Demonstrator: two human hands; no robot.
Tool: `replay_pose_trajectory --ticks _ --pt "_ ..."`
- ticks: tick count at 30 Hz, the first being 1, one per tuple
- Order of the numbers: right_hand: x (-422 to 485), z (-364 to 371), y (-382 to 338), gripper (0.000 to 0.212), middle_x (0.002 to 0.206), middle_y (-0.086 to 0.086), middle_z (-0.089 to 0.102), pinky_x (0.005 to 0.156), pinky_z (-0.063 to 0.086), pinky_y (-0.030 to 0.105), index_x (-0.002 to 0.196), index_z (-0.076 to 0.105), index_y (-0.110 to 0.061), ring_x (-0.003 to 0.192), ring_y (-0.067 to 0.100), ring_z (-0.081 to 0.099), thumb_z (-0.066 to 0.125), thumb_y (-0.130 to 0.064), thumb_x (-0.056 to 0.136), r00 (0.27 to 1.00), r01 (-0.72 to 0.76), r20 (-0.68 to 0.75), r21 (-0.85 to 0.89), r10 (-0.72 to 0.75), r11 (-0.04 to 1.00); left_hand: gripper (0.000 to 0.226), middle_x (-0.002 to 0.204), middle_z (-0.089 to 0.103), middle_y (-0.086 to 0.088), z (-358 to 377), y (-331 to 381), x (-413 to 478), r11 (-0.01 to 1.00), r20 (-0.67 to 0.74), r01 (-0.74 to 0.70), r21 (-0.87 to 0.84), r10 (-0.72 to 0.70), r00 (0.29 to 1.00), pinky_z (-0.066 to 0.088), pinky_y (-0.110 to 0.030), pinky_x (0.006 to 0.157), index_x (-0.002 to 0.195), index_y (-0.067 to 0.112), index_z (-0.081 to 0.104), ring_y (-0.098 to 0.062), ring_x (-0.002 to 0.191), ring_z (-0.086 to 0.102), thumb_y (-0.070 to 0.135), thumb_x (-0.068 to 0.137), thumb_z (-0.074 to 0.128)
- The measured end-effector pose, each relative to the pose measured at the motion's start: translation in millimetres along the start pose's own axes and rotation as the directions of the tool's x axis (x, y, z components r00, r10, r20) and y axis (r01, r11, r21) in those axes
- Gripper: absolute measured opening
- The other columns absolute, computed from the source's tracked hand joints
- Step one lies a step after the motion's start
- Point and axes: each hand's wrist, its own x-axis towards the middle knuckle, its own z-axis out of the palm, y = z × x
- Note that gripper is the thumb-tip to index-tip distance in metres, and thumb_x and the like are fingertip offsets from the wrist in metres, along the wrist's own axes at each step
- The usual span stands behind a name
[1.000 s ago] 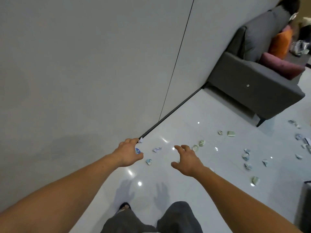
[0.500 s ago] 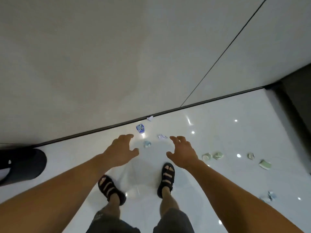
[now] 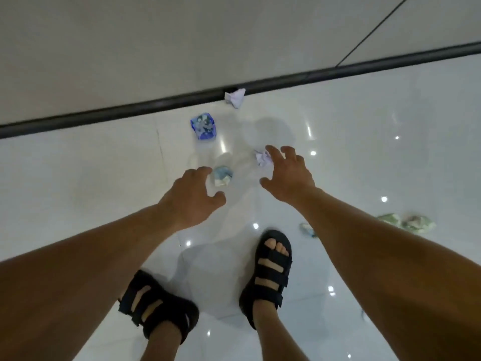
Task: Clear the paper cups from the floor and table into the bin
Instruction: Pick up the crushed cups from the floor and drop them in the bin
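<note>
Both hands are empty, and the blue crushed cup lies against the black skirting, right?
Not quite: in the head view a pale lilac cup lies against the black skirting; the blue crushed cup sits apart from it on the floor. The left hand and right hand are indeed empty.

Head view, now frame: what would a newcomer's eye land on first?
Two bare forearms reach down over the glossy white tiled floor, left hand and right hand both spread open and empty. Just past them lie a pale teal crumpled paper cup by the left fingers, a white crumpled paper cup by the right, and a vivid blue printed crumpled cup nearer the black skirting strip. Black strapped sandals stand at bottom centre.
</note>
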Motion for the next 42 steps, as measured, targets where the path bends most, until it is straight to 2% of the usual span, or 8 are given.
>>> replay_pose_trajectory --ticks 4,10,13,22,28,30,33,42 --pt "66 59 29 0.077 0.151 0.008 0.025 0.096 0.043 0.043 0.150 0.024 -0.031 0.132 0.035 0.033 0.066 -0.036 0.086 0.999 -0.024 -0.045 -0.006 0.023 1.000 0.068 0.141 0.041 -0.008 49 -30 72 0.997 -0.040 -0.033 -0.068 0.031 0.999 0.036 -0.028 0.095 0.144 0.019 0.033 -0.026 0.124 0.045 0.043 0.087 0.061" --pt "101 108 42 0.047 0.125 0.008 0.041 0.075 0.043 0.035 0.137 0.047 -0.030 0.114 0.031 0.039 0.056 -0.021 0.091 0.981 0.038 -0.189 -0.081 -0.053 0.996 0.071 0.145 0.039 -0.003 93 -69 101 0.988 -0.027 -0.017 -0.155 0.013 1.000 0.034 -0.031 0.106 0.145 0.022 0.031 -0.023 0.129 0.044 0.046 0.085 0.062" --pt "90 109 33 0.042 0.123 0.011 0.045 0.083 0.044 0.038 0.135 0.051 -0.024 0.113 0.032 0.043 0.054 -0.019 0.093 0.982 0.076 -0.170 -0.009 -0.076 0.997 0.069 0.141 0.042 0.000 94 -68 97 0.982 -0.036 -0.004 -0.189 -0.003 0.999 0.036 -0.028 0.096 0.144 0.024 0.033 -0.020 0.122 0.048 0.049 0.085 0.061" --pt "-2 80 -67 0.057 0.112 0.011 0.060 0.080 0.050 0.027 0.130 0.055 -0.003 0.099 0.022 0.056 0.074 -0.011 0.077 0.834 0.547 -0.310 0.349 -0.457 0.761 0.010 0.085 0.071 0.009 27 -36 64 0.766 -0.038 -0.170 -0.620 0.188 0.982 0.048 -0.011 0.068 0.095 0.022 0.067 -0.003 0.083 0.067 0.016 0.092 0.060" --pt "0 98 -81 0.080 0.137 0.007 0.046 0.091 0.051 0.031 0.146 0.039 -0.013 0.121 0.020 0.046 0.076 -0.022 0.076 0.847 0.532 -0.173 0.311 -0.503 0.788 0.019 0.099 0.069 -0.006 24 -66 49 0.774 -0.043 0.017 -0.633 -0.057 0.997 0.052 -0.040 0.086 0.106 0.015 0.059 -0.024 0.094 0.065 0.017 0.088 0.065" --pt "21 111 -70 0.086 0.149 0.005 0.033 0.098 0.049 0.041 0.150 0.030 -0.021 0.133 0.025 0.034 0.074 -0.030 0.077 0.909 0.414 -0.097 0.135 -0.404 0.900 0.030 0.103 0.066 -0.009 28 -93 51 0.829 -0.071 0.063 -0.555 -0.123 0.990 0.050 -0.036 0.089 0.116 0.010 0.055 -0.027 0.091 0.062 0.018 0.088 0.065" --pt "55 128 -53 0.089 0.153 0.003 0.020 0.101 0.045 0.046 0.152 0.020 -0.031 0.137 0.028 0.025 0.072 -0.040 0.080 0.984 0.173 -0.027 -0.051 -0.174 0.984 0.029 0.093 0.062 0.001 40 -137 50 0.841 -0.075 0.147 -0.520 -0.217 0.973 0.042 -0.013 0.066 0.116 0.015 0.055 -0.010 0.074 0.057 0.018 0.088 0.065" --pt "63 174 -77 0.051 0.121 0.005 0.035 0.073 0.042 0.033 0.128 0.042 -0.025 0.111 0.028 0.041 0.066 -0.032 0.083 0.997 0.072 -0.005 -0.097 -0.073 0.993 0.035 0.099 0.058 0.007 47 -194 38 0.875 -0.094 0.175 -0.452 -0.241 0.966 0.037 -0.018 0.075 0.122 0.020 0.054 -0.010 0.086 0.055 0.025 0.088 0.064"
